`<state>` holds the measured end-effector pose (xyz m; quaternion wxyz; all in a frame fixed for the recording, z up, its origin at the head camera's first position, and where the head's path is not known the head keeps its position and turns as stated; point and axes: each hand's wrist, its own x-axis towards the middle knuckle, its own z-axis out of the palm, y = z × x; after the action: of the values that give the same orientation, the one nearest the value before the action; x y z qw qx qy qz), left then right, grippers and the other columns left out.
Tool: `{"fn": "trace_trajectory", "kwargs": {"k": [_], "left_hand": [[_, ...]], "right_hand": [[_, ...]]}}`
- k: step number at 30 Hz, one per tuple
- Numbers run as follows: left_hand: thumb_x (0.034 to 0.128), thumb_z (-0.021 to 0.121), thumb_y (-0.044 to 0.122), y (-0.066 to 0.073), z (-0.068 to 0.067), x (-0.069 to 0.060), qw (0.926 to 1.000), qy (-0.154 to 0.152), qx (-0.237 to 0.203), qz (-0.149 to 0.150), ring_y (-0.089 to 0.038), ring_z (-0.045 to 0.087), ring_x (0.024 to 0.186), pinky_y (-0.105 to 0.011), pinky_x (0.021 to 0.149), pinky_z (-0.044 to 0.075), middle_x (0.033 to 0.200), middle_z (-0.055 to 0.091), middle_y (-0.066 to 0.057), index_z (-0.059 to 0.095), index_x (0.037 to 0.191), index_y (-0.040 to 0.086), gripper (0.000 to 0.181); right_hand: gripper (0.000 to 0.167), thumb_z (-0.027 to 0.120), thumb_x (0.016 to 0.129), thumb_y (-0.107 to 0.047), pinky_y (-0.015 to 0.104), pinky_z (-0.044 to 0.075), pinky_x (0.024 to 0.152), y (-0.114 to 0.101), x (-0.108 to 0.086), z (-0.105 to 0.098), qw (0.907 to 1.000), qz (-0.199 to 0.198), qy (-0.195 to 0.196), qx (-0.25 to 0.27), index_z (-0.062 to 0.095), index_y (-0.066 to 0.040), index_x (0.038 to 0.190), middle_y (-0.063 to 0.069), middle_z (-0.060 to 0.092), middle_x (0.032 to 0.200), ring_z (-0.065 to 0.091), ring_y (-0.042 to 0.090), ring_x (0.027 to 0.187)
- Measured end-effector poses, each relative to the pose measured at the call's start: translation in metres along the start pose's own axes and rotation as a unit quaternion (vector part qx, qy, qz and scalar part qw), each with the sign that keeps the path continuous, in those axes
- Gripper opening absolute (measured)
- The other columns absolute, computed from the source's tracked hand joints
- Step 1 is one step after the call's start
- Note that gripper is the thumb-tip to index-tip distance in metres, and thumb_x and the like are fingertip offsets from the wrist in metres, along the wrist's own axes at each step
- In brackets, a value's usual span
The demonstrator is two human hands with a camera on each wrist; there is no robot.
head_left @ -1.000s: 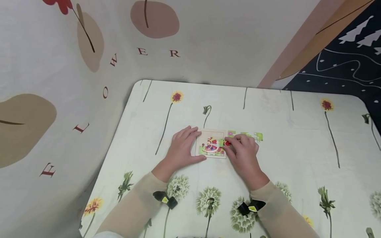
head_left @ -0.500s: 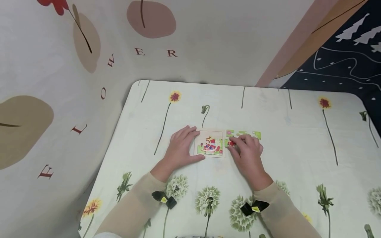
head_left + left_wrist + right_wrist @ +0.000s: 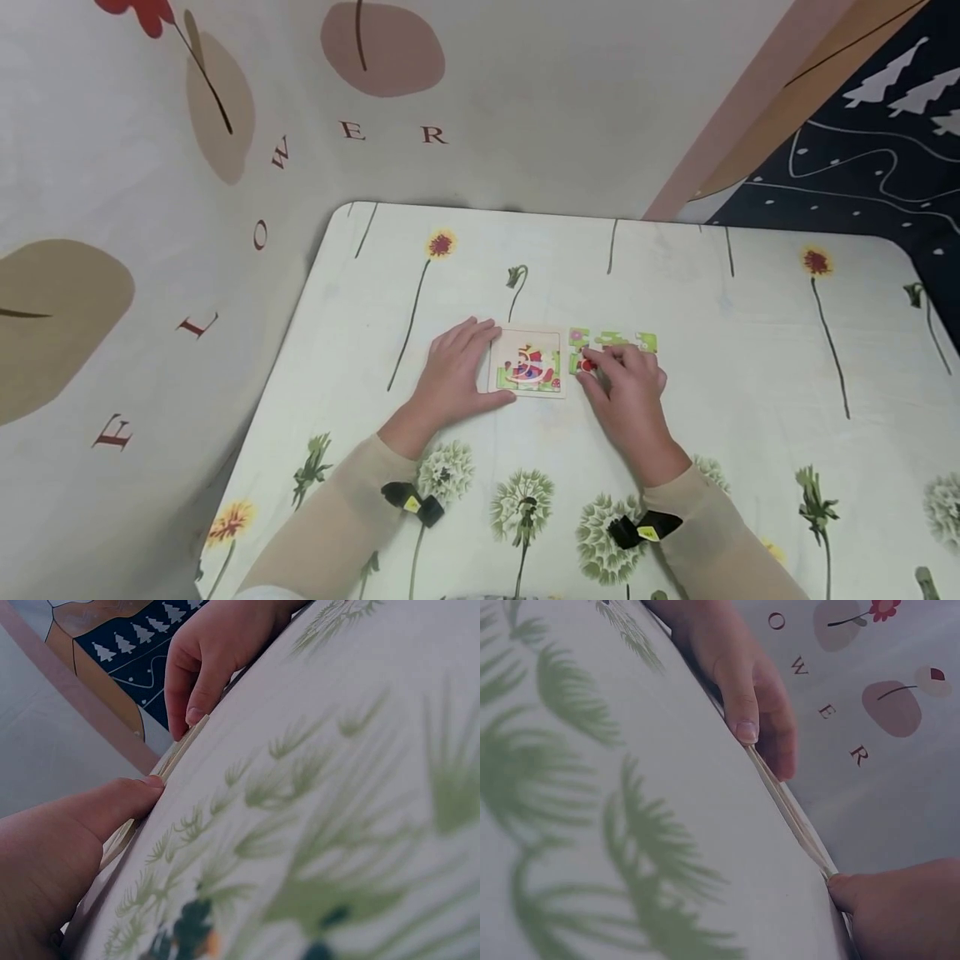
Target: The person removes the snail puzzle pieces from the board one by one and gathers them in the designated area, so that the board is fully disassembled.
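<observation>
A square puzzle board [image 3: 530, 337] lies on the table, its lower part filled with a colourful picture and its upper part bare wood. My left hand [image 3: 453, 375] grips it at the left side, thumb along the near edge and fingertips at the far left corner. Just right of the board, my right hand [image 3: 628, 396] pinches a green and red puzzle piece [image 3: 586, 364] between thumb and index finger. Green loose pieces [image 3: 646, 342] lie beyond that hand, which partly hides them. In the left wrist view, the right hand [image 3: 217, 660] is low over the thin wooden edges.
The table [image 3: 712, 350] has a white cloth printed with flowers and dandelions. A pale wall covering [image 3: 525, 158] with letters stands behind and at the left, and a dark tree-patterned panel [image 3: 847, 183] is at the back right.
From the board's right edge, my right hand has moved slightly right with the red and green piece, over to the loose pieces. My left hand has stayed on the board.
</observation>
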<state>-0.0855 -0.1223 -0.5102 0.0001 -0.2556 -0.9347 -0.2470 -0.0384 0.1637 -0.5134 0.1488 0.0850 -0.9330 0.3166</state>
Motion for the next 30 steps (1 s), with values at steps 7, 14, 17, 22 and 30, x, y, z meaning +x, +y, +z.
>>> {"fn": "trace_trajectory", "kwargs": {"k": [7, 14, 17, 22, 30], "left_hand": [[0.0794, 0.089, 0.059, 0.0002, -0.0006, -0.0014, 1.0000, -0.001, 0.000, -0.003, -0.033, 0.030, 0.157, -0.058, 0.124, 0.025, 0.166, 0.044, -0.010, 0.048, 0.158, 0.008, 0.102], [0.0800, 0.088, 0.059, 0.0008, 0.0003, -0.0015, 1.0000, -0.001, -0.001, -0.003, -0.033, 0.030, 0.157, -0.058, 0.124, 0.026, 0.166, 0.044, -0.010, 0.048, 0.157, 0.008, 0.101], [0.0801, 0.088, 0.059, 0.0006, 0.0004, -0.0008, 1.0000, -0.001, 0.000, -0.001, -0.033, 0.030, 0.157, -0.058, 0.124, 0.026, 0.166, 0.044, -0.010, 0.048, 0.157, 0.008, 0.100], [0.0799, 0.088, 0.059, 0.0005, 0.0001, -0.0004, 1.0000, -0.001, -0.001, 0.000, -0.032, 0.030, 0.157, -0.058, 0.124, 0.026, 0.166, 0.044, -0.009, 0.048, 0.157, 0.009, 0.100], [0.0792, 0.088, 0.060, -0.0003, 0.0003, 0.0004, 1.0000, 0.003, 0.001, 0.003, -0.033, 0.030, 0.157, -0.058, 0.124, 0.026, 0.166, 0.044, -0.010, 0.049, 0.157, 0.009, 0.101]], "right_hand": [[0.038, 0.087, 0.091, -0.012, 0.062, 0.030, 0.091, -0.0012, 0.0009, 0.0007, 1.0000, 0.000, -0.008, 0.000, 0.078, -0.006, 0.128, 0.013, 0.061, 0.113, 0.047, 0.039, 0.103], [0.040, 0.087, 0.091, -0.012, 0.062, 0.030, 0.091, -0.0009, 0.0007, 0.0000, 0.9999, 0.005, -0.014, -0.003, 0.078, -0.006, 0.129, 0.013, 0.061, 0.114, 0.047, 0.039, 0.105], [0.040, 0.087, 0.091, -0.012, 0.062, 0.030, 0.092, -0.0012, 0.0008, -0.0008, 0.9998, 0.008, -0.016, -0.002, 0.078, -0.006, 0.129, 0.013, 0.061, 0.115, 0.047, 0.039, 0.106], [0.039, 0.086, 0.092, -0.012, 0.062, 0.030, 0.091, -0.0018, 0.0005, -0.0018, 0.9998, 0.008, -0.017, 0.001, 0.077, -0.006, 0.130, 0.013, 0.061, 0.115, 0.047, 0.039, 0.107], [0.036, 0.084, 0.094, -0.017, 0.062, 0.029, 0.093, 0.0000, 0.0011, 0.0007, 0.9998, -0.011, 0.001, 0.015, 0.077, -0.008, 0.127, 0.012, 0.061, 0.115, 0.046, 0.038, 0.106]]}}
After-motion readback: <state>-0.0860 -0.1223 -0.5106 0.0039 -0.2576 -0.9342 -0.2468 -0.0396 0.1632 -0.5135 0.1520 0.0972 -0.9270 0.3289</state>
